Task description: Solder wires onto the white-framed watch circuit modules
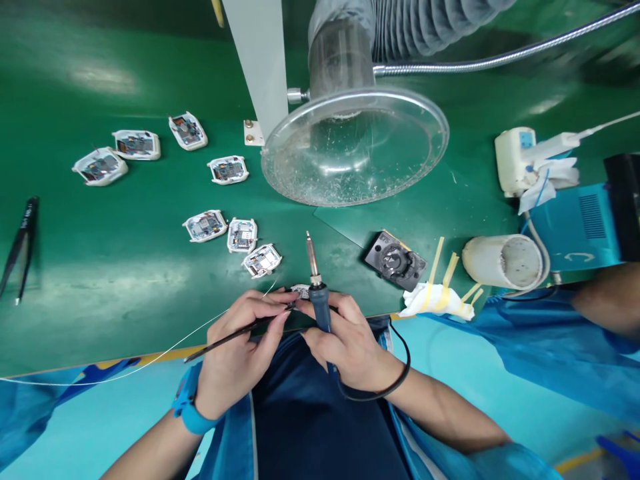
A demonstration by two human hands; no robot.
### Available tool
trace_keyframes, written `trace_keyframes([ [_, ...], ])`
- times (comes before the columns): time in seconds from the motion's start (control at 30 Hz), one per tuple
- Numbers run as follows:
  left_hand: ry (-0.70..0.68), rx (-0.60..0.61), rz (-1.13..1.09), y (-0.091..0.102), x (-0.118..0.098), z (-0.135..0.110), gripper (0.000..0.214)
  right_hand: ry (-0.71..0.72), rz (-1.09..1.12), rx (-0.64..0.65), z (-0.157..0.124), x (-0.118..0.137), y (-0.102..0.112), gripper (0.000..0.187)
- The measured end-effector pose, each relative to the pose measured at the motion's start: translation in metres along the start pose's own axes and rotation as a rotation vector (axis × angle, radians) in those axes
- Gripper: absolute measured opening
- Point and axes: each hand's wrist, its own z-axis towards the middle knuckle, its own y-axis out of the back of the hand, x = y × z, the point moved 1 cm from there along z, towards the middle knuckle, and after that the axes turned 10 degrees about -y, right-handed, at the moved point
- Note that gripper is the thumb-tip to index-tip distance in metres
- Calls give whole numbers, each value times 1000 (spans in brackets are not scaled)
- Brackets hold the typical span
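My left hand (245, 340) is closed around dark slim tweezers (225, 341), their tips near the other hand's fingers. My right hand (347, 343) grips a soldering iron (320, 300), its metal tip pointing away from me over the table. Between the fingertips of both hands is a small white watch case (301, 291), mostly hidden by the fingers. A thin white wire (185, 339) runs past my left hand. Just beyond the hands lie open watch cases with circuit boards, among them one close by (263, 261) and another (243, 235).
More watch cases (137, 145) lie to the left, with black tweezers (23, 243) at the far left. A clear fume hood (355, 147) hangs ahead. Rightward are a black fixture (395, 260), taped white cloth (437, 300), white cup (500, 260), blue box (575, 227) and another person's arm (610, 300).
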Motion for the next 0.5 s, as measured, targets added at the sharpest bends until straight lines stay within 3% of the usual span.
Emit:
trace_keyframes([
  [0.13, -49, -26, 41, -2, -1, 1, 13, 14, 41, -25, 0, -1, 1, 11],
  [0.27, -93, -12, 100, -4, -2, 4, 15, -31, 168, -83, -2, -4, 15, 5],
  [0.5, -98, -32, 77, -4, -3, 2, 18, -117, 275, 11, -5, -9, 46, 17],
])
